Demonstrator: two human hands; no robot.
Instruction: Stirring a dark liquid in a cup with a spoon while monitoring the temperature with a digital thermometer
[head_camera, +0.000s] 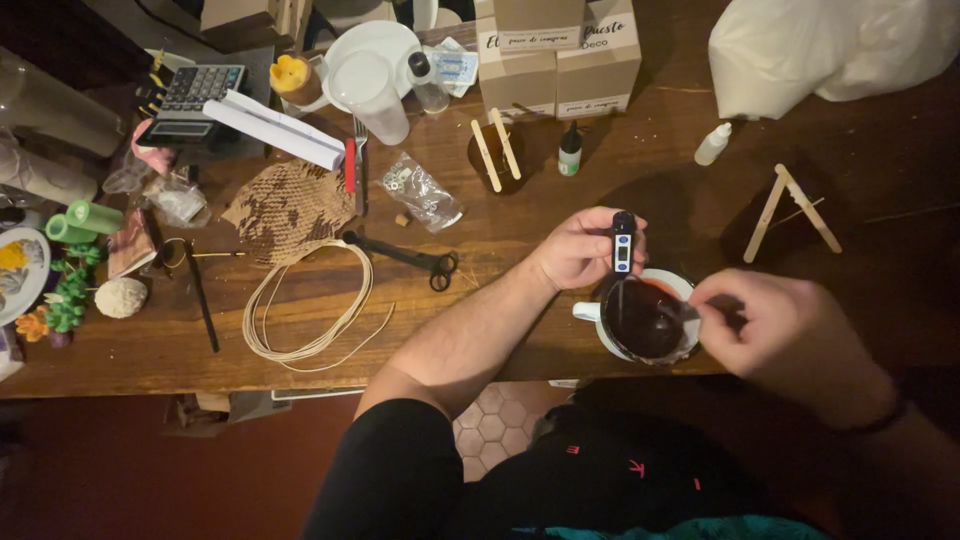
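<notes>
A white mug (592, 312) full of dark red liquid (645, 318) stands at the near edge of the wooden table (500, 240). My left hand (575, 250) holds a black digital thermometer (623, 242) upright, its probe dipped into the liquid. My right hand (775, 330) is pinched at the mug's right rim on a thin stirrer that reaches into the liquid; the stirrer is mostly hidden by my fingers.
Behind the mug lie a dark jar with two wooden sticks (497, 150), two small dropper bottles (570, 148) (713, 144), crossed sticks (790, 212), cardboard boxes (560, 55) and a white bag (830, 50). To the left are a wick coil (310, 300), black scissors (405, 255), a calculator (195, 100) and a plastic cup (372, 95).
</notes>
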